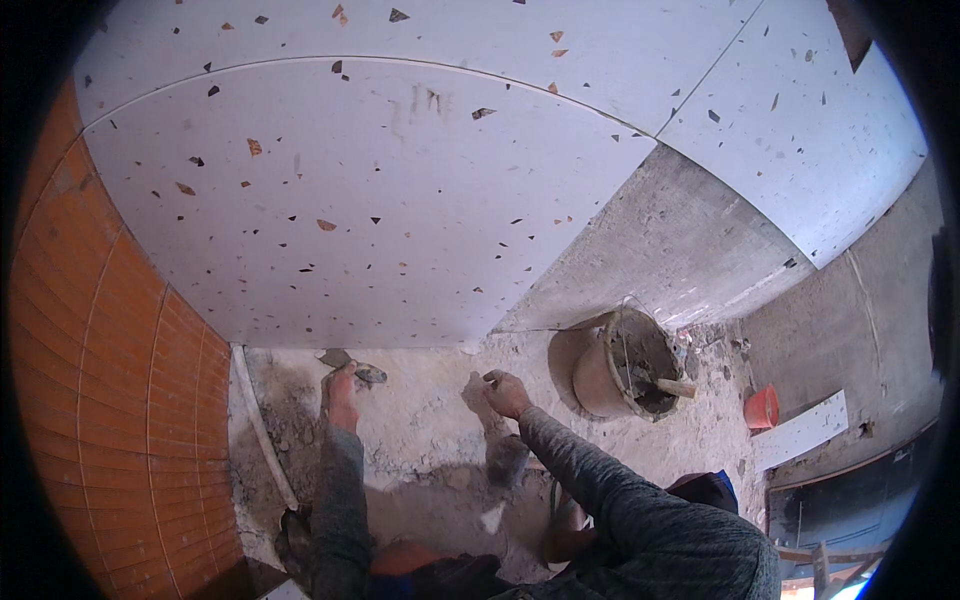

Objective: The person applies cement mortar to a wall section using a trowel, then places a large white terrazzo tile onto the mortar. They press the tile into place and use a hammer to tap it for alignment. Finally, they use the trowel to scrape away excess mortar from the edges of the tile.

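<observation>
My left hand [342, 398] reaches down to the floor at the foot of a large white speckled wall tile [360, 220]. Its fingers are closed beside a small grey flat piece [336, 357] and a dark grey lump [370, 374]; what they grip, if anything, is hidden. My right hand [508, 394] hovers over the floor before the tile's lower right corner. The fingers there are bent together, and anything between them is too small to make out. Right of this hand stands a mortar-smeared bucket [596, 375] with wet grey mortar [640, 350] and a wooden handle [676, 387] in it.
Orange tiles [110, 350] cover the left wall, with a pale pipe [262, 425] on the floor beside it. Bare grey wall [640, 235] shows right of the lower tile. Farther right are a small red bucket [761, 408] and a white strip [802, 431]. Rubble lies about.
</observation>
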A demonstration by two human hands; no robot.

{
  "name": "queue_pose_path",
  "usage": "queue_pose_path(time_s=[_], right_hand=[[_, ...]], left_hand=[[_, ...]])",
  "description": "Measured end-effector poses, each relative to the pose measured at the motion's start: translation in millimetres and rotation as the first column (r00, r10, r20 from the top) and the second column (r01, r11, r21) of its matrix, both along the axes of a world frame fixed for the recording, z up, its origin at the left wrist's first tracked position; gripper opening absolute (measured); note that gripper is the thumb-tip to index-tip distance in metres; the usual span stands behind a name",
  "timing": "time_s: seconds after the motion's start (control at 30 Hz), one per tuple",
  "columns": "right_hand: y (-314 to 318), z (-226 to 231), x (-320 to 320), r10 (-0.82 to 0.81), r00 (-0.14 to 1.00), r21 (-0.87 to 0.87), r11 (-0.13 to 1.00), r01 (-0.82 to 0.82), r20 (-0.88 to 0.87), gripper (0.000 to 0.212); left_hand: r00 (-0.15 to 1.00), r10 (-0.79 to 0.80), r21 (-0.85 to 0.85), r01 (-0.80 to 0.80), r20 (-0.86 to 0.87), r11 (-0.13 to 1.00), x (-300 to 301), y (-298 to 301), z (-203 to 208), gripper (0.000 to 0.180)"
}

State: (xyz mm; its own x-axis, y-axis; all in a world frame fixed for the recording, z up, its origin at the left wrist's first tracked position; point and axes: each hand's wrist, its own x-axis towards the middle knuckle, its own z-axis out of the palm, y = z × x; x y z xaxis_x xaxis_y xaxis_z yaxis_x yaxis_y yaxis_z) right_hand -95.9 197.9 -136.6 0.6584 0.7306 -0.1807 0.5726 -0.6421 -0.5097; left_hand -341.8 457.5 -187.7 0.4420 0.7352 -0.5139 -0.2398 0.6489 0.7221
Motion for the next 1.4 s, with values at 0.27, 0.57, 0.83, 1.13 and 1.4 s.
queue_pose_path(time_s=[0.27, 0.57, 0.83, 1.13, 1.4], right_hand=[[35, 38, -35, 0.038, 0.991, 0.133, 0.991, -0.022, -0.126, 0.038], [-41, 0, 20, -0.011, 1.0, 0.041, 0.999, 0.012, -0.025, 0.039], [-20, 6, -6, 0.055, 0.993, 0.045, 0.998, -0.05, -0.105, 0.039], [-34, -31, -6, 0.156, 0.959, 0.066, 0.987, -0.144, -0.236, 0.034], [81, 27, -87, 0.134, 0.805, 0.226, 0.974, 0.0, -0.577, 0.043]], left_hand=[[0.965, 0.074, 0.375, -0.168, 0.253, 0.912, -49, 39, -65, 0.033], [0.98, -0.027, 0.4, 0.106, -0.197, 0.91, -4, -18, 9, 0.027], [1.0, 0.013, 0.319, -0.009, -0.01, 0.948, 4, -3, -51, 0.029], [0.97, 0.046, 0.497, 0.082, -0.239, 0.864, 9, -9, -52, 0.028], [0.985, -0.029, 0.279, 0.076, -0.169, 0.957, 5, -10, -19, 0.045]])
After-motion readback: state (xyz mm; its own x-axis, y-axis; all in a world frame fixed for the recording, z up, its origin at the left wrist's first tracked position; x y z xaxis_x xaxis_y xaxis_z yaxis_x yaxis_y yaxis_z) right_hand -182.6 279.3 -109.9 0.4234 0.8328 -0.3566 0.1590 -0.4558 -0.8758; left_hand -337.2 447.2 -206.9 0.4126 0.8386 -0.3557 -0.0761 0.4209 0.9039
